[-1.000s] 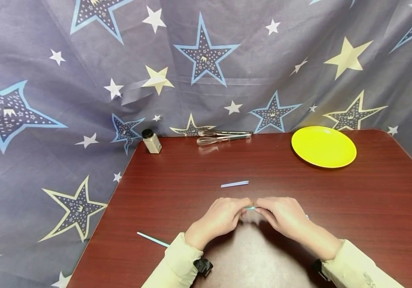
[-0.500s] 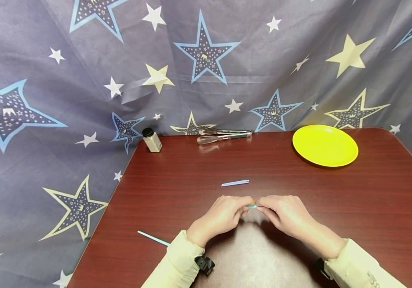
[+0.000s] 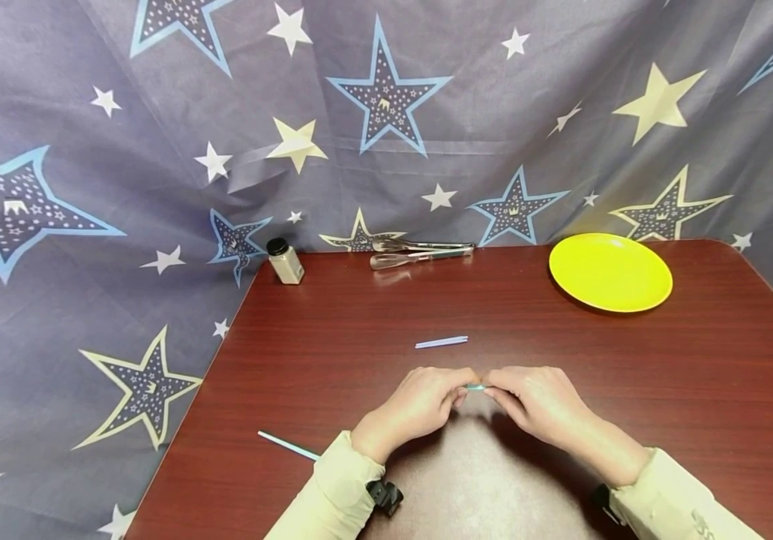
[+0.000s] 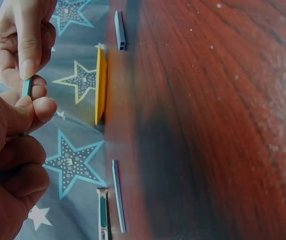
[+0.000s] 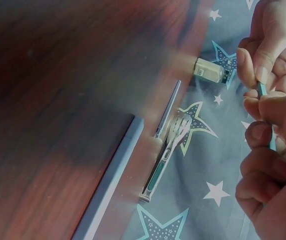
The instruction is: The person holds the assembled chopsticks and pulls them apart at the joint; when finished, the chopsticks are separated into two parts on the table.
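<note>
My left hand and right hand meet over the middle of the table. Between them they pinch a thin teal stick, thumbs and fingertips at its two sides. Only a short length of the stick shows between the thumbs in the left wrist view; the fingers hide the rest. The right wrist view also shows a bit of this teal stick. Beyond the hands lies a slim purple piece. A longer pale-blue stick runs partly under the left sleeve.
At the back stand a black-capped shaker bottle and, farther right, a yellow plate. Metal tongs lie along the rear edge. Another purple piece is close to my right hand, hidden in the head view. A star-patterned cloth hangs behind.
Both hands keep their pinch on the teal stick and have barely moved. The head view has shifted very slightly.
</note>
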Tool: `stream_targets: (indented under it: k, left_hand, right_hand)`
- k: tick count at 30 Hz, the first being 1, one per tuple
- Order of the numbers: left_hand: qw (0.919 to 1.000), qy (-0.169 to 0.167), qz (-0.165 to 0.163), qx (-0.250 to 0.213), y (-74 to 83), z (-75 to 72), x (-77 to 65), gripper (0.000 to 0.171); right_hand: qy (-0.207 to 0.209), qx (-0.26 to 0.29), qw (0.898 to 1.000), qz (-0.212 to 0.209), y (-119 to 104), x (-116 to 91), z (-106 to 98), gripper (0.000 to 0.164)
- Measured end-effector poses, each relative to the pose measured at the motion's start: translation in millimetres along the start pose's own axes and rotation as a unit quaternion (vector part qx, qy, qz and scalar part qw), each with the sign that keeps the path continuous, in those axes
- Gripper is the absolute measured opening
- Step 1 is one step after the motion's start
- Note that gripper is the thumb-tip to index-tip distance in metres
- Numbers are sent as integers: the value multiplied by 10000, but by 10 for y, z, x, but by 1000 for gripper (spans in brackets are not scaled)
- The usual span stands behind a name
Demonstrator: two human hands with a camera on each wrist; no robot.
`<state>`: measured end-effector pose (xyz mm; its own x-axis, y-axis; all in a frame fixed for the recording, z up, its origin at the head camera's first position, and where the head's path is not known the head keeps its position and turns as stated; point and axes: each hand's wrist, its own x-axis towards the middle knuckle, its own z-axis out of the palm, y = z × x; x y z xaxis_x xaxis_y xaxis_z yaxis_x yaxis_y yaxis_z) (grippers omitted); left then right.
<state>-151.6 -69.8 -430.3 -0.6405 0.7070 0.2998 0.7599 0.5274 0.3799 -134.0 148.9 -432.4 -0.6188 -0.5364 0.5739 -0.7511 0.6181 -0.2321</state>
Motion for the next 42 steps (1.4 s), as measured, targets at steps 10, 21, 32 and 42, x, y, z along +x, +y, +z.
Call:
stream_targets:
  k: [10, 21, 32, 42]
  left_hand:
    - [10000, 0, 39, 22, -12, -8, -22, 11]
    - [9996, 271, 23, -39, -52, 11, -69, 21]
    - [9972, -50, -589, 465, -214, -16, -28, 36]
    - [9777, 484, -1685, 1160, -336, 24, 200, 9]
  right_hand:
    - [-29, 19, 10000, -55, -3, -5, 0, 14]
    - [-195, 63, 9997, -113, 70, 3, -72, 6]
    - [-1255, -271, 9868, 991, 306, -73, -265, 17]
    - [-1546, -207, 9798, 1253, 473, -200, -240, 26]
